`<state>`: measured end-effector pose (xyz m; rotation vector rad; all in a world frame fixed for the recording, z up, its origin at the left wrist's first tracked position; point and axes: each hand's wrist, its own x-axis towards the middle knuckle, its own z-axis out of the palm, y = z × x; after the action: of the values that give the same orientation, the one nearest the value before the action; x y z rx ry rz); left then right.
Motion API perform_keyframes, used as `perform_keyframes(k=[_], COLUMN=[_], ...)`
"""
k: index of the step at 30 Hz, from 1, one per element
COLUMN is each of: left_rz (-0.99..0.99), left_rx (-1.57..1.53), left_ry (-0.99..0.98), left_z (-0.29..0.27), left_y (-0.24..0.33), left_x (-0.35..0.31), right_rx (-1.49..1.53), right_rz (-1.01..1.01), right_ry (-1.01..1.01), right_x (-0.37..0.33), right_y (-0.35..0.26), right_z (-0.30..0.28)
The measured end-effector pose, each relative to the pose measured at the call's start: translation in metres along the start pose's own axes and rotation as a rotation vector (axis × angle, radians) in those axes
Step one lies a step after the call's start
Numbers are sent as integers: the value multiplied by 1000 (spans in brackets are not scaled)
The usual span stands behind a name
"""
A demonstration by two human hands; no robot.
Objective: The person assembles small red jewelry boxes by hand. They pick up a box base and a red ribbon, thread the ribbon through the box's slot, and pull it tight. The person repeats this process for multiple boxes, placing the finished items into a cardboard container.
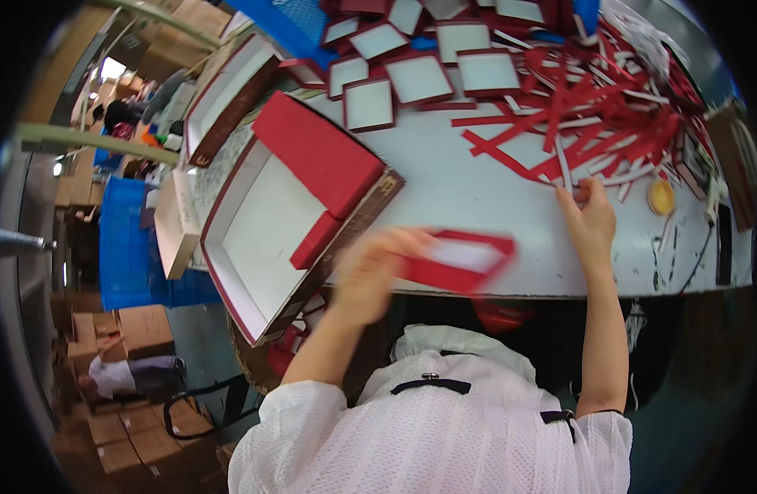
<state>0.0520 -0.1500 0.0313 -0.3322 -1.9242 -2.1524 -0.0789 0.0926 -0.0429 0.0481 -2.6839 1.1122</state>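
Red tray [461, 259]; strips [593, 123] beyond.

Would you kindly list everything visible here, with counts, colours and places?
Small box tray: one, red with white inside, blurred, in the left hand.
Large open tray: one, white inside, dark rim, left of table.
Red lids: two, lying in the large tray.
Small white-lined trays: about ten, far side of table.
Red paper strips: a heap, far right.
Tape roll: one, yellowish, right.
Table: one, white.
Blue crates: stacked, left of the table.
Cardboard boxes: several, brown, lower left.
Left hand: holding the small tray.
Right hand: fingers on the strips.
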Motion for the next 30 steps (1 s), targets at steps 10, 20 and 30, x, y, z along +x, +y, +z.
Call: perform_keyframes(k=[10, 20, 30], left_rz=[-444, 83, 271], left_rx=[330, 1536, 431], left_ry=[624, 332, -255], left_z=[-150, -77, 76], left_y=[14, 40, 11], left_x=[-66, -18, 5], right_rx=[166, 87, 374], right_rz=[-126, -720, -768], right_ry=[63, 66, -56], right_x=[-7, -40, -81], right_y=[4, -61, -89], right_z=[8, -46, -83])
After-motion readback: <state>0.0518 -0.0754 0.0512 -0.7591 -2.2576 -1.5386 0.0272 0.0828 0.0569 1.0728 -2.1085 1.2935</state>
